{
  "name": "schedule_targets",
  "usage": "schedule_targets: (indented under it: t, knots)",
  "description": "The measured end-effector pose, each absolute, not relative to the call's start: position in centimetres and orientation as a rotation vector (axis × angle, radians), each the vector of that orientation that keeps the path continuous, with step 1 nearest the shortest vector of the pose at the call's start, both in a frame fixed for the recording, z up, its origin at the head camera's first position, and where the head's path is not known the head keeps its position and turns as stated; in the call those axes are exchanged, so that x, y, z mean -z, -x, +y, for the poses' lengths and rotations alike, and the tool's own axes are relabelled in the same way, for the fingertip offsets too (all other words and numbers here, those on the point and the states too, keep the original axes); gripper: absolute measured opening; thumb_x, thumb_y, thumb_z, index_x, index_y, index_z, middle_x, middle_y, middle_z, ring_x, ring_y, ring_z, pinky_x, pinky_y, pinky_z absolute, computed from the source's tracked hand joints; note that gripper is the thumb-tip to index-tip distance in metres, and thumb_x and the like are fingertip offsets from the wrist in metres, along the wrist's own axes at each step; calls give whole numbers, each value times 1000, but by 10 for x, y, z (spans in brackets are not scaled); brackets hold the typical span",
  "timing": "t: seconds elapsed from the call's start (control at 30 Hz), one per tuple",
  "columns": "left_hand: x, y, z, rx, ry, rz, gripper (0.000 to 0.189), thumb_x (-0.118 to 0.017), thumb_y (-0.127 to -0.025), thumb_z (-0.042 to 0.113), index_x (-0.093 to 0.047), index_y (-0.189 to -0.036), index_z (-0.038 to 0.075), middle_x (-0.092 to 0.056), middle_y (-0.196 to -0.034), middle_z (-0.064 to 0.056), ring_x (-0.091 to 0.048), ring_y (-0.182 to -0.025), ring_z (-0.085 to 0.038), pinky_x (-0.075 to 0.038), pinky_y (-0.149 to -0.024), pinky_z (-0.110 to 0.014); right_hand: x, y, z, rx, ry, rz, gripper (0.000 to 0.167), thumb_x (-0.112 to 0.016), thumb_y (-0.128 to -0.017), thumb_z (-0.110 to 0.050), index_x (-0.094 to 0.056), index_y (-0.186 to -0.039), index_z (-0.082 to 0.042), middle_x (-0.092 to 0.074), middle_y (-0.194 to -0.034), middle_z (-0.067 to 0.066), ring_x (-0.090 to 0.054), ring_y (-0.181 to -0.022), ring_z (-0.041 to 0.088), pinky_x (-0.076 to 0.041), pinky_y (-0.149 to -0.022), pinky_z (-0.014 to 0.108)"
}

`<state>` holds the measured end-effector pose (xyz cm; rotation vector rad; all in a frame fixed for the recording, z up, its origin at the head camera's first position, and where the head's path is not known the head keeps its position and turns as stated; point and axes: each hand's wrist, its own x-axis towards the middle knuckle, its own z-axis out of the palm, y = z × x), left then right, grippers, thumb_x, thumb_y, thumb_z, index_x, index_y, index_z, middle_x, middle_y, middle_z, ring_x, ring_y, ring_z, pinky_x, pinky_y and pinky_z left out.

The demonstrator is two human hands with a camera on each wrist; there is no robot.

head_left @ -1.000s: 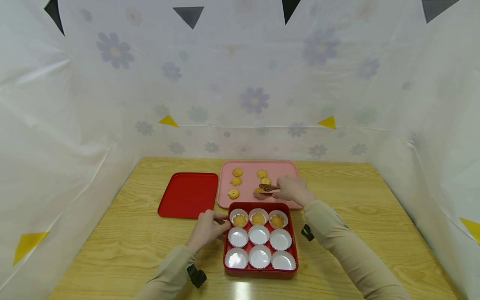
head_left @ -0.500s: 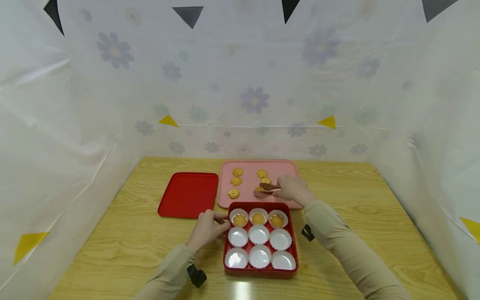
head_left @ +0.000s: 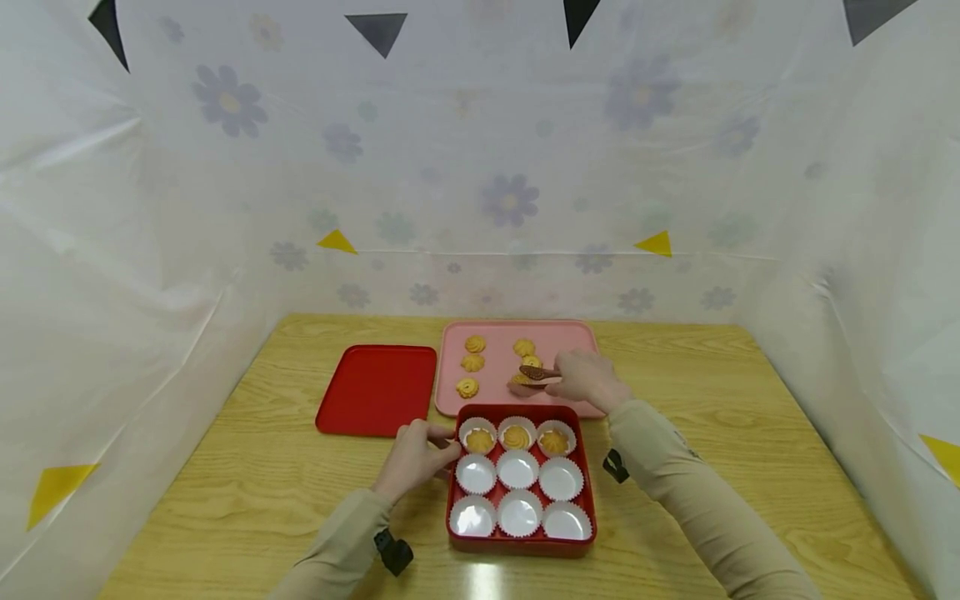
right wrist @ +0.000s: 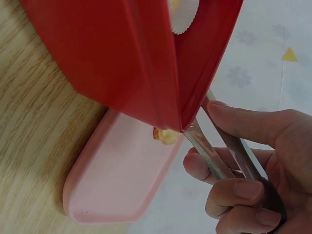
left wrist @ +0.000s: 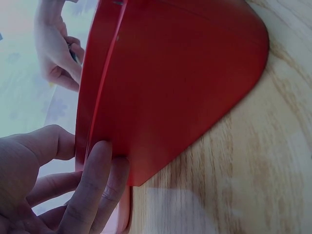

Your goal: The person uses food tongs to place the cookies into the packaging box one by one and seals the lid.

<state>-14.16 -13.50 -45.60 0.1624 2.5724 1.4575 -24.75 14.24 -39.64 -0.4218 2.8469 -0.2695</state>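
Note:
In the head view, my right hand (head_left: 588, 379) holds metal tongs (right wrist: 234, 151) with brown patterned ends, reaching over the pink tray (head_left: 495, 329). The tong ends (head_left: 536, 372) are at a round piped cookie (head_left: 520, 379), which they partly cover. My left hand (head_left: 416, 454) rests at the far left corner of a red square box (head_left: 517, 546). In the left wrist view, its fingertips (left wrist: 100, 151) touch the box's outer wall, with the thumb at the rim. Inside the box are rows of white paper cups (head_left: 517, 469); the far row holds three cookies (head_left: 515, 437).
Several other cookies (head_left: 472, 362) lie on the pink tray, just behind the box. Left of it a red square lid (head_left: 378, 387) lies flat on the wooden table (head_left: 712, 400). White flowered sheeting (head_left: 480, 167) surrounds the table at the back and sides.
The tong ends have shifted very slightly at the cookie. My left hand, the box and the trayed cookies stay where they were.

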Motion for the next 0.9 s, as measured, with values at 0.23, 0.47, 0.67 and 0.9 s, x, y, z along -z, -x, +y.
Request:
schedule_targets:
  t: [0.23, 0.47, 0.67, 0.9]
  knots:
    - [457, 141, -135, -1484, -154, 2551, 35, -70, -88, 12, -72, -118, -6, -77, -89, -15, -74, -62, -17, -57, -59, -25, 401, 245, 147, 298, 412, 2862, 25, -74, -88, -32, -66, -85, -8, -63, -79, 3, -49, -67, 16, -40, -56, 29]
    - [457, 141, -134, -1491, -148, 2545, 37, -69, -88, 11, -70, -119, -8, -77, -89, -16, -74, -61, -18, -58, -59, -26, 406, 239, 150, 316, 414, 2865, 26, -72, -91, -31, -69, -98, -6, -70, -91, 6, -54, -72, 17, -43, -59, 32]
    - [457, 142, -134, -1480, -157, 2572, 37, -70, -87, 11, -70, -119, -9, -77, -88, -16, -74, -61, -18, -58, -60, -24, 408, 236, 151, 309, 434, 2885, 25, -71, -92, -30, -70, -94, -6, -68, -85, 5, -51, -68, 17, -40, -57, 30]
    - [457, 141, -135, -1484, -155, 2559, 38, -69, -87, 10, -69, -120, -9, -77, -90, -17, -74, -62, -19, -59, -60, -26, 406, 235, 149, 324, 424, 2891, 23, -70, -92, -29, -66, -85, -7, -59, -74, 3, -46, -64, 16, -36, -54, 29]
